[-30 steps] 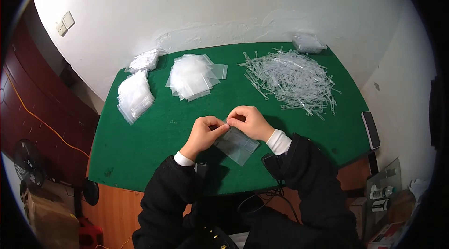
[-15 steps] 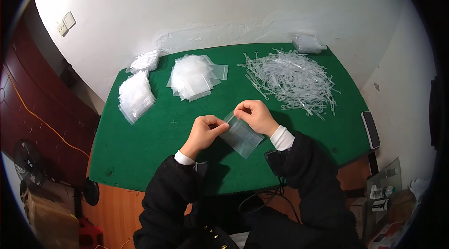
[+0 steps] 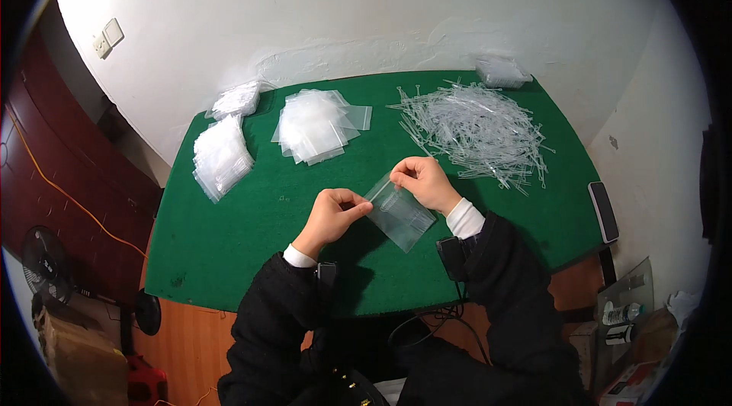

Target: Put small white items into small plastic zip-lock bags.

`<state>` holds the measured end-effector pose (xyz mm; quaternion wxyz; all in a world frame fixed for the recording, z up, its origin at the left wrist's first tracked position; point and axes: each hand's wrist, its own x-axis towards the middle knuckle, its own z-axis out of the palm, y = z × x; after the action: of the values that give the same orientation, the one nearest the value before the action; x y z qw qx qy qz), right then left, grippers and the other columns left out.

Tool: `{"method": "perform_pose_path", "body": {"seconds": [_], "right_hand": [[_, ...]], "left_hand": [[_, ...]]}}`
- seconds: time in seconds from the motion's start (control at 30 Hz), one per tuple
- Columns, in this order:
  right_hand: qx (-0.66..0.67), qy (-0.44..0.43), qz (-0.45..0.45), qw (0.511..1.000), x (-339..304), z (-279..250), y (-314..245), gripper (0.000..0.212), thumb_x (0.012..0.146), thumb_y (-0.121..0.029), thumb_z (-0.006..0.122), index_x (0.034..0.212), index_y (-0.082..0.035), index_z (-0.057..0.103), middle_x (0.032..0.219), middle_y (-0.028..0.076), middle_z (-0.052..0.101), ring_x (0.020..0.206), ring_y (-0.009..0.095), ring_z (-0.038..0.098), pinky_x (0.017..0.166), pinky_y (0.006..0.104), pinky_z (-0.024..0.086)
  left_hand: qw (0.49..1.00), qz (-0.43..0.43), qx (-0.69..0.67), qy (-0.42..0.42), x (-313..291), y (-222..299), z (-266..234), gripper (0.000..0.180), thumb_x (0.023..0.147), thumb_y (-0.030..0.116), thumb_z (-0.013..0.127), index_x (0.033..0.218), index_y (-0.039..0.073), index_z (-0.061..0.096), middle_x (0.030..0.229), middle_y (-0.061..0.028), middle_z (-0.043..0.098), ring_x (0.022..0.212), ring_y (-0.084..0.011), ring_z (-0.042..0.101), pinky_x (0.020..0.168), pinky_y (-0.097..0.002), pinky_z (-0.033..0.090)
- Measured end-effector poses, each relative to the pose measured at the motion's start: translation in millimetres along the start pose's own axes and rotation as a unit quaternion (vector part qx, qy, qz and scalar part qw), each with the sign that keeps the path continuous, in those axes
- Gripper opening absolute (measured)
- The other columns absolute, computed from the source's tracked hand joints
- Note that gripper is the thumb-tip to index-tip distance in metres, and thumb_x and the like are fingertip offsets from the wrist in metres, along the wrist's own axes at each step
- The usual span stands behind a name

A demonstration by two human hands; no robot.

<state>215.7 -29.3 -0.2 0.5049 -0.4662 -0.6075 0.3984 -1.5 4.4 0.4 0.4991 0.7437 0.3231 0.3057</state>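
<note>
A clear zip bag (image 3: 402,221) hangs between my hands over the near middle of the green table, with some thin clear pieces visible inside. My left hand (image 3: 335,213) pinches the bag's left top corner between thumb and fingers. At its right top corner, my right hand (image 3: 427,182) is closed on the zip edge. Beyond my hands, a fanned pile of flat clear zip bags (image 3: 314,128) lies at the back left of centre. To the back right spreads a big heap of thin clear plastic sticks (image 3: 484,135) with small looped ends.
Filled bags (image 3: 223,157) are stacked at the left, with another bundle (image 3: 236,99) behind them. A clear packet (image 3: 503,71) sits at the far right corner. A phone-like device (image 3: 603,212) lies at the right edge. A fan (image 3: 47,263) stands left of the table.
My right hand has moved slightly right and away from me along the bag's top edge. The bag's top is stretched wider between my hands; my left hand has hardly moved.
</note>
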Motion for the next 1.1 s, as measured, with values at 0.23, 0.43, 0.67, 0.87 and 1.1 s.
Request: {"method": "perform_pose_path", "body": {"seconds": [0.23, 0.43, 0.67, 0.87, 1.1], "right_hand": [[-0.294, 0.043, -0.246, 0.923, -2, 16, -25, 0.014, 0.074, -0.010, 0.064, 0.085, -0.004, 0.060, 0.080, 0.007, 0.057, 0.078, 0.020, 0.055, 0.072, 0.0311, 0.044], [-0.367, -0.042, -0.298, 0.880, -7, 24, -16, 0.016, 0.068, -0.014, 0.065, 0.080, -0.006, 0.060, 0.076, 0.007, 0.053, 0.082, 0.025, 0.051, 0.079, 0.0366, 0.040], [-0.339, -0.063, -0.271, 0.899, -7, 24, -12, 0.010, 0.069, -0.015, 0.064, 0.070, -0.008, 0.058, 0.072, 0.004, 0.052, 0.078, 0.023, 0.052, 0.077, 0.0355, 0.039], [-0.351, -0.052, -0.252, 0.900, -4, 17, -9, 0.007, 0.071, -0.016, 0.062, 0.069, -0.010, 0.060, 0.072, 0.001, 0.053, 0.078, 0.022, 0.052, 0.079, 0.0358, 0.038], [-0.355, -0.040, -0.220, 0.908, -3, 6, -7, 0.007, 0.071, -0.017, 0.063, 0.069, -0.010, 0.061, 0.073, 0.001, 0.055, 0.078, 0.021, 0.052, 0.077, 0.0354, 0.038]], "left_hand": [[0.980, 0.062, 0.183, 0.039, -3, 5, 0, 0.013, 0.069, 0.014, 0.069, 0.071, 0.001, 0.065, 0.062, -0.0074, 0.059, 0.054, -0.0163, 0.055, 0.051, -0.0274, 0.043], [0.968, 0.107, 0.223, 0.046, -4, 11, 3, 0.010, 0.066, 0.012, 0.069, 0.069, 0.003, 0.065, 0.062, -0.0093, 0.056, 0.054, -0.0234, 0.056, 0.050, -0.0318, 0.044], [0.969, 0.132, 0.207, 0.021, -4, 10, 2, 0.011, 0.066, 0.012, 0.069, 0.068, 0.002, 0.065, 0.063, -0.0093, 0.057, 0.054, -0.0227, 0.056, 0.050, -0.0310, 0.044], [0.972, 0.115, 0.202, 0.027, -3, 11, 2, 0.011, 0.067, 0.012, 0.069, 0.069, 0.002, 0.065, 0.063, -0.0095, 0.058, 0.054, -0.0223, 0.056, 0.050, -0.0304, 0.044], [0.977, 0.085, 0.193, 0.027, -4, 7, 1, 0.013, 0.068, 0.013, 0.069, 0.069, 0.001, 0.065, 0.063, -0.0096, 0.059, 0.054, -0.0200, 0.057, 0.050, -0.0293, 0.044]]}}
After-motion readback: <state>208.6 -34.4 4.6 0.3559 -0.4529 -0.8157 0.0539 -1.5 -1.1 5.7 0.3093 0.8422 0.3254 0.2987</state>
